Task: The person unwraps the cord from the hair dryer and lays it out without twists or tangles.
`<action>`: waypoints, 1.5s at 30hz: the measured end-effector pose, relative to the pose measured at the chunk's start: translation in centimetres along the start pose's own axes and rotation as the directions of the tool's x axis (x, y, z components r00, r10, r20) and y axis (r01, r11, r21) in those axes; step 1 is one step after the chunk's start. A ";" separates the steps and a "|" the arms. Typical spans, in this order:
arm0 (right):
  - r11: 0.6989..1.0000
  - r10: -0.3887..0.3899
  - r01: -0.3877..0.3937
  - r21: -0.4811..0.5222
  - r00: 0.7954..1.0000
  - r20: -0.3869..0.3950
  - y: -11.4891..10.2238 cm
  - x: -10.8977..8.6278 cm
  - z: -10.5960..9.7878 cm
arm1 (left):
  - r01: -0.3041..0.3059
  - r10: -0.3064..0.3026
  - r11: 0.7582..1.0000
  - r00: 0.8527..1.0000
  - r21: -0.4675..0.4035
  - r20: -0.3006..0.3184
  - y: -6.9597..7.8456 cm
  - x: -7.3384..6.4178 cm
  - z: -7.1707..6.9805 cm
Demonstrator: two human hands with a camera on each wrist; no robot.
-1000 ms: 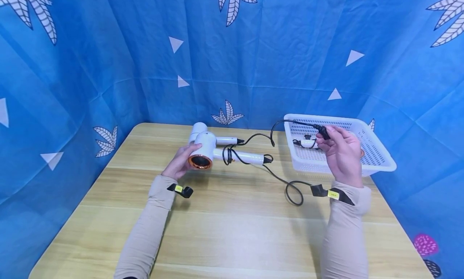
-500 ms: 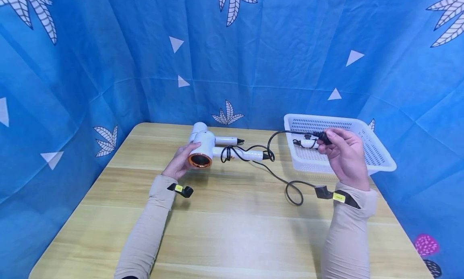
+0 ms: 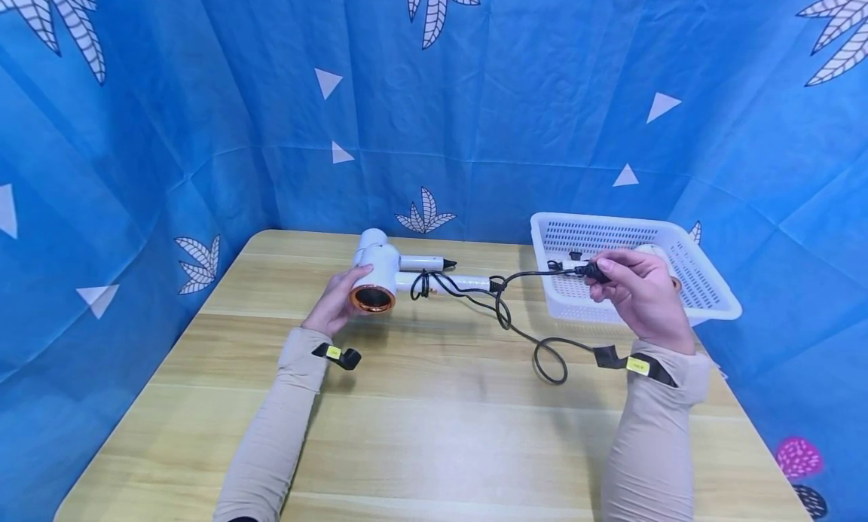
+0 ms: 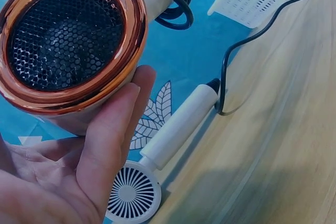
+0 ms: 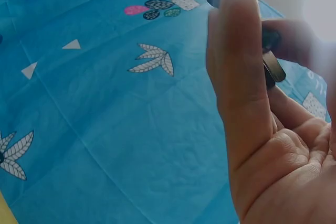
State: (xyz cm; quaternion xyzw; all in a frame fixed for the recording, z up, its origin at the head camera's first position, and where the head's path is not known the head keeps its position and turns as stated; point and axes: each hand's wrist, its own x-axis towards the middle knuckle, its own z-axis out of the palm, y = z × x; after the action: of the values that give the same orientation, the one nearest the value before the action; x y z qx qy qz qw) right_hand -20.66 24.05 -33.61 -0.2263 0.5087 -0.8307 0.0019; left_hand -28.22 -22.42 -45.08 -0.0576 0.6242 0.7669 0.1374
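My left hand (image 3: 334, 302) grips the barrel of a white hair dryer (image 3: 383, 266) raised over the table, its copper-ringed mesh end (image 4: 68, 38) facing me. Its handle points right, and black cord (image 4: 181, 3) is coiled round it. My right hand (image 3: 644, 296) pinches the black plug (image 3: 598, 272) of a cord stretched out to the right, close over the basket's near left side. A metal prong (image 5: 274, 67) shows between the fingers in the right wrist view. Behind the held dryer, a second white hair dryer (image 4: 178, 127) lies on the table, partly hidden in the head view.
A white perforated basket (image 3: 552, 303) stands at the back right, with another white dryer (image 3: 654, 249) inside, partly covered by my right hand. A loop of black cord (image 3: 551, 381) lies on the wooden table (image 3: 434, 431). Blue patterned cloth (image 3: 475, 115) hangs around the back and sides.
My right hand has lowered the plug and shifted slightly right, then back left. The cord, first arched high, now sags lower beside the handle's end. My left hand has barely moved.
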 end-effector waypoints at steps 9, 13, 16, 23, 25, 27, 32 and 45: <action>0.997 0.061 -0.049 -0.057 0.969 0.240 0.1 -0.1 -1.3 | -0.018 0.018 1.000 0.999 -0.009 -0.044 0.0 0.2 -0.3; 0.994 0.086 -0.063 -0.088 0.952 0.293 0.1 -0.2 -1.6 | -0.040 0.038 0.999 0.997 -0.034 -0.060 -0.1 0.2 -0.4; 0.989 0.118 -0.085 -0.123 0.949 0.294 0.2 -0.1 -1.8 | -0.055 0.052 0.997 0.997 -0.048 -0.061 0.0 0.1 -0.4; 0.941 0.199 -0.140 -0.308 0.966 0.168 0.4 -0.2 -2.5 | -0.058 0.055 0.997 0.997 -0.046 -0.057 0.1 0.0 -0.5; 0.925 0.219 -0.167 -0.341 0.968 0.122 0.4 -0.2 -2.7 | -0.059 0.056 0.998 0.997 -0.037 -0.060 0.1 0.0 -0.5; 0.912 0.238 -0.192 -0.362 0.968 0.085 0.4 -0.2 -2.9 | -0.058 0.056 0.998 0.997 -0.031 -0.061 0.1 0.0 -0.6; 0.885 0.267 -0.233 -0.403 0.963 0.029 0.3 -0.3 -3.4 | -0.057 0.055 0.997 0.997 -0.042 -0.046 0.2 0.0 -0.6; 0.826 0.306 -0.331 -0.456 0.943 -0.131 0.9 0.3 -4.2 | -0.065 0.063 0.997 0.997 -0.050 -0.036 0.3 -0.3 -0.3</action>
State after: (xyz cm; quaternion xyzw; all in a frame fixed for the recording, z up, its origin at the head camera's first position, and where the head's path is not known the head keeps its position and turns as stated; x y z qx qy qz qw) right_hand -22.72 27.06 -35.81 -0.1102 0.7256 -0.6754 0.0721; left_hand -28.05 -22.82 -44.79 -0.0541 0.6081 0.7856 0.1007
